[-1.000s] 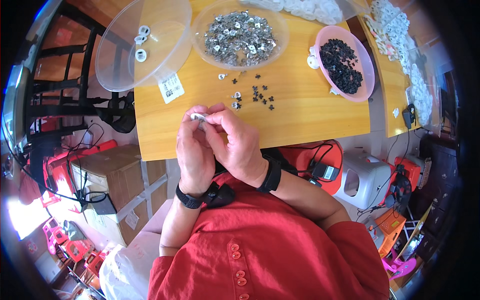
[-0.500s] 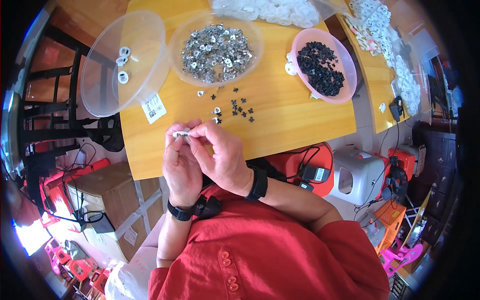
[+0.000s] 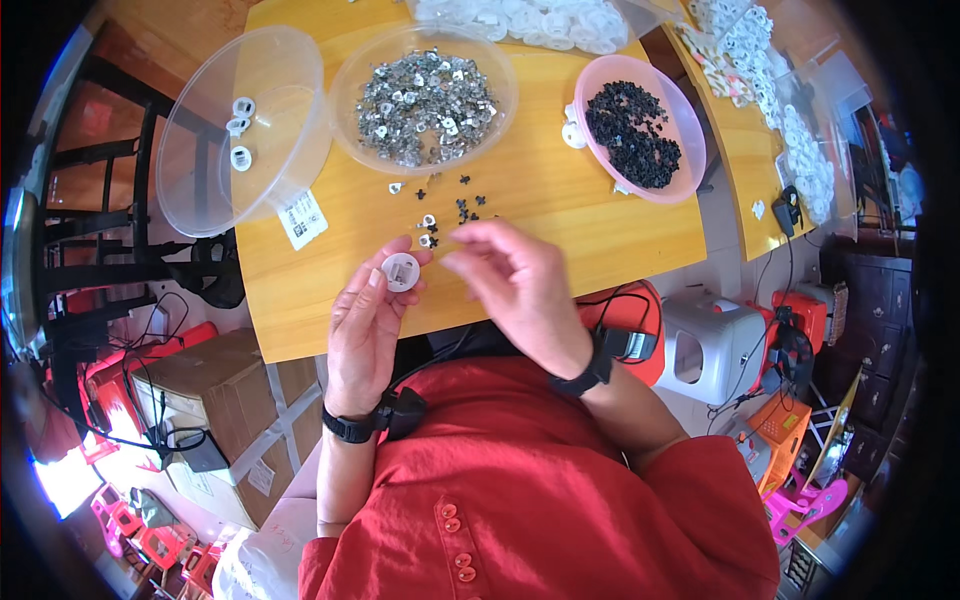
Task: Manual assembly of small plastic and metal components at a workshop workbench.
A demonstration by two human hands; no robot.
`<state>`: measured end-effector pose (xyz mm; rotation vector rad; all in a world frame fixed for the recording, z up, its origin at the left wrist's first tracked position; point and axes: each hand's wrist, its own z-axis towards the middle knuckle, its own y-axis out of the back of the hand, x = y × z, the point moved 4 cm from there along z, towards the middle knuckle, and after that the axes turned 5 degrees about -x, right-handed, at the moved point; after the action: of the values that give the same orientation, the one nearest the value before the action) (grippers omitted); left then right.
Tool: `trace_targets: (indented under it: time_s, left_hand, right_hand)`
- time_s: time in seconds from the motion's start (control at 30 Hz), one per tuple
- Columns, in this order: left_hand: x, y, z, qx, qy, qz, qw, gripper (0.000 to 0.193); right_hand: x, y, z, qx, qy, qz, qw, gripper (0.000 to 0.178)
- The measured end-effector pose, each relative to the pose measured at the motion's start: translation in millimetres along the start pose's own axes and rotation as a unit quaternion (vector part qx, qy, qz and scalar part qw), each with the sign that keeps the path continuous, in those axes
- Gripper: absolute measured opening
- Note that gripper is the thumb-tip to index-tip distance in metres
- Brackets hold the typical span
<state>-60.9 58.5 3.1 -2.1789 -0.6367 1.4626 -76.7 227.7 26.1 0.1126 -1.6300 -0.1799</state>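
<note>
Between the thumb and fingers of my left hand [image 3: 362, 335] is a round white plastic part [image 3: 401, 272], its recessed face with a small metal-looking piece turned up. My right hand [image 3: 525, 295] hovers over the front of the table, apart from the white part, its thumb and fingers parted and seemingly with nothing between them. Just beyond its fingertips lie several small black cross-shaped pieces [image 3: 463, 211], partly hidden by the hand. A few small white-and-metal pieces [image 3: 428, 221] lie to the left of them.
On the wooden table [image 3: 560, 225] stand a clear bowl of small metal pieces [image 3: 340, 130], a pink bowl of black pieces [image 3: 692, 150] and a clear tub [image 3: 205, 190] with a few white parts. A printed label [image 3: 303, 220] lies near the tub. Bagged white rings [image 3: 560, 25] sit behind.
My right hand has let go of the white part and moved right, toward the loose black pieces. My left hand has turned the part so its round face shows.
</note>
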Motion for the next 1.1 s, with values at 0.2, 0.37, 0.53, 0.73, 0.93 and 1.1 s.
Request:
trace_targets:
  time_s: [0.2,0.37,0.53,0.73,0.93,1.1]
  left_hand:
    - [4,-7,4,-0.005,0.041,0.013,0.999,0.031]
    - [7,-10,5,0.007,0.051,0.063,0.997,0.023]
    - [11,-11,4,-0.013,0.036,0.212,0.976,0.021]
    - [17,-33,8,-0.015,-0.046,0.335,0.941,0.015]
    - [18,-38,13,0.017,0.032,0.257,0.966,0.014]
    - [17,-26,12,0.001,0.045,0.205,0.978,0.013]
  right_hand:
    - [-12,45,2,-0.077,0.105,-0.308,0.942,0.010]
    - [-10,31,2,-0.079,0.106,-0.354,0.926,0.015]
    - [-13,24,3,-0.065,0.121,-0.380,0.915,0.014]
    - [-13,23,0,-0.054,0.137,-0.377,0.914,0.014]
    - [15,19,-3,0.016,0.281,-0.324,0.903,0.012]
    - [25,16,1,0.057,0.411,-0.335,0.846,0.013]
